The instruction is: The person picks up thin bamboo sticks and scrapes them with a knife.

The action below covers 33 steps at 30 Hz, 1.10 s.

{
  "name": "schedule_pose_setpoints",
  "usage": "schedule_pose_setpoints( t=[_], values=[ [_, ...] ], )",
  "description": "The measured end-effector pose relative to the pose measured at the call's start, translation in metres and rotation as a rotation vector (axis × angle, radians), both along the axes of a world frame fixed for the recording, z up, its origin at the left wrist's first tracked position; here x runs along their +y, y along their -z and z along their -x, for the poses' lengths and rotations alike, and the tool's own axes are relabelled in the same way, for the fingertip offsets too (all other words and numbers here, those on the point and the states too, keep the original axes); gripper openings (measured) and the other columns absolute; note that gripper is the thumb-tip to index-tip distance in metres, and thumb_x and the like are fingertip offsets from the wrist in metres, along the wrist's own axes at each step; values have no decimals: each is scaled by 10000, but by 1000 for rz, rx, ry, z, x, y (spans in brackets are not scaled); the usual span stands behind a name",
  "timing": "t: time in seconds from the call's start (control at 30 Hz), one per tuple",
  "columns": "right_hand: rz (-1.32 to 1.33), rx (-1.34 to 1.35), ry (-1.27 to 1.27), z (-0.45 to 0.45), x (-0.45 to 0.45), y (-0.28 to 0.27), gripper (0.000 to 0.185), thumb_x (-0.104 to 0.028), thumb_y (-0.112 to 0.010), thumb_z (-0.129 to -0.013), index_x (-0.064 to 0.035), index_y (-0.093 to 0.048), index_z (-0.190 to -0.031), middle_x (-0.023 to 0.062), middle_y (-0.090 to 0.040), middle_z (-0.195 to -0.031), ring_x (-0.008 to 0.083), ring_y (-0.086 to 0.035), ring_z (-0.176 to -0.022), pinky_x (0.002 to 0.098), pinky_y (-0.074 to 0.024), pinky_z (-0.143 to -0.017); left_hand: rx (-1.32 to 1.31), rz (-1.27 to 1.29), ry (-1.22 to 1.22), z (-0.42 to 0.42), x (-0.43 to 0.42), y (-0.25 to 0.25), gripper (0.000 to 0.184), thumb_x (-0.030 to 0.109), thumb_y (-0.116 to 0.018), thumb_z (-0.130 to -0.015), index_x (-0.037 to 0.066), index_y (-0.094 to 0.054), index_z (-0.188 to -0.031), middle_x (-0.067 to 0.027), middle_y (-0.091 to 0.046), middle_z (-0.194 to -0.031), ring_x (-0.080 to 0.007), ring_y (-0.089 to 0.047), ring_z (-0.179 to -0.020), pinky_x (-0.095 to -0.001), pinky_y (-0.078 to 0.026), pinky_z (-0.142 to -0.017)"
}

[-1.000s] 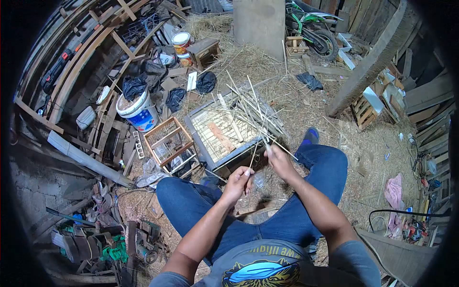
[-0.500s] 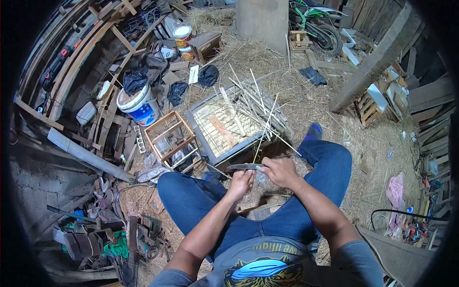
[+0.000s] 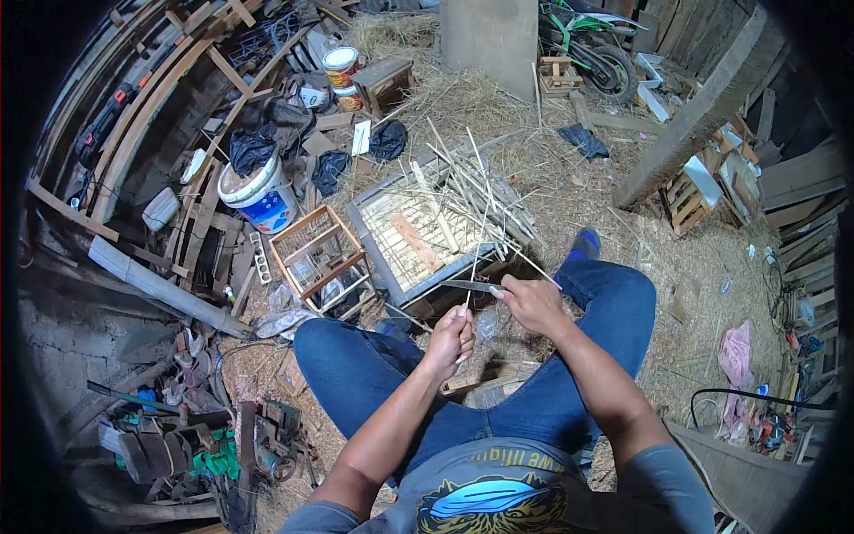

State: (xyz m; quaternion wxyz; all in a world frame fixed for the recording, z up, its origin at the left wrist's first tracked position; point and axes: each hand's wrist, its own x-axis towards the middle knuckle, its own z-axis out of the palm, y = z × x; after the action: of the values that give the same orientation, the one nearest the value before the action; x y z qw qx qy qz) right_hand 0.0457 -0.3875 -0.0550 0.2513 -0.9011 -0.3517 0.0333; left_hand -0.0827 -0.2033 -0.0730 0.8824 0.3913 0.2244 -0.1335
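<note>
My left hand (image 3: 451,342) is closed around a thin bamboo stick (image 3: 476,272), which rises from the fist toward the framed panel. In my right hand (image 3: 531,305) is a knife (image 3: 471,286), its blade pointing left and lying across the stick just above my left hand. Beyond both hands lies the framed panel (image 3: 368,244), tilted, with a light slatted surface. A pile of thin sticks (image 3: 487,198) and a flat wood strip (image 3: 434,210) rest on it. The lower end of the held stick is hidden in my left fist.
A small wooden cage frame (image 3: 348,249) stands left of the panel, with a white bucket (image 3: 260,200) behind it. A slanted wooden post (image 3: 689,111) stands at the right. Farther back are a motorbike (image 3: 605,67), paint cans (image 3: 341,69) and scattered straw.
The knife has gone from beside the right hand's stick area to across the held stick, then slid slightly up and away from my left hand. My left hand keeps its grip.
</note>
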Motion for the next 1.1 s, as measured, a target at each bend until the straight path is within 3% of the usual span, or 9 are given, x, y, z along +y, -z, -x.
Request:
schedule_pose_setpoints(
  t=[0.17, 0.27, 0.37, 0.4, 0.53, 0.73, 0.9, 0.97, 1.1],
  values=[
    [42, 44, -11, -7, -3, 5, 351, -461, -489, -1008, -130, -554, -912, 143, -693, -758, 398, -675, -698, 559, -483, -590, 56, 5, -13, 0, 2, -1, 231, 315, -412, -1102, 157, -478, -947, 58, -298, -556, -67, -254, -404, -251, -230, -356],
    [227, 97, 175, -34, -14, 14, 398, -523, -387, -1039, -175, -573, -991, 137, -694, -746, 392, -675, -670, 554, -492, -600, 50, -8, 26, 6, 4, 8, 241, 318, -416, -1100, 155, -470, -932, 56, -297, -551, -70, -257, -401, -252, -241, -354],
    [186, 106, 127, -34, -13, 7, 393, -527, -368, -1047, -195, -575, -1018, 125, -696, -746, 387, -676, -661, 554, -489, -590, 41, 9, 40, 12, 5, 4, 227, 318, -406, -1104, 148, -519, -1007, 54, -295, -551, -70, -261, -400, -255, -251, -351],
    [189, 185, 97, -21, -6, -12, 403, -529, -373, -1046, -182, -572, -998, 129, -695, -747, 387, -676, -660, 551, -486, -579, 46, -63, 41, 9, 2, -10, 231, 321, -395, -1108, 145, -540, -1066, 52, -313, -553, -74, -260, -398, -258, -253, -350],
    [18, 35, -62, 9, 5, 5, 318, -463, -492, -1014, -156, -569, -973, 118, -692, -743, 385, -674, -668, 526, -486, -555, 0, -216, 100, 4, -1, -21, 301, 326, -358, -1118, 129, -565, -1211, 48, -389, -567, -84, -277, -397, -252, -271, -369],
    [-1, 39, -125, 17, 7, 5, 296, -432, -524, -999, -143, -565, -951, 120, -693, -747, 380, -676, -674, 530, -489, -562, 20, -364, 73, -3, -4, 13, 311, 355, -433, -1100, 102, -609, -1143, 43, -477, -578, -68, -366, -429, -234, -300, -413],
    [-22, 23, -100, 12, 5, 4, 305, -437, -514, -1004, -144, -571, -938, 130, -687, -735, 382, -678, -684, 529, -488, -567, -1, -499, 43, -3, -10, 4, 334, 351, -492, -1084, 83, -666, -1181, 52, -488, -578, -50, -398, -445, -227, -313, -423],
    [14, 71, -15, 1, 2, -1, 312, -445, -503, -1007, -147, -571, -942, 133, -687, -734, 385, -680, -692, 536, -487, -576, 0, -381, 69, 2, -11, 3, 363, 342, -512, -1078, 86, -647, -1296, 62, -479, -577, -44, -400, -452, -226, -327, -422],
    [17, 119, 178, -32, -12, 3, 342, -482, -466, -1021, -162, -587, -1016, 165, -694, -760, 422, -684, -754, 558, -492, -648, -5, -352, 197, 14, -13, 10, 388, 332, -523, -1073, 86, -618, -1358, 62, -490, -607, -39, -400, -467, -222, -338, -435]
  ],
)
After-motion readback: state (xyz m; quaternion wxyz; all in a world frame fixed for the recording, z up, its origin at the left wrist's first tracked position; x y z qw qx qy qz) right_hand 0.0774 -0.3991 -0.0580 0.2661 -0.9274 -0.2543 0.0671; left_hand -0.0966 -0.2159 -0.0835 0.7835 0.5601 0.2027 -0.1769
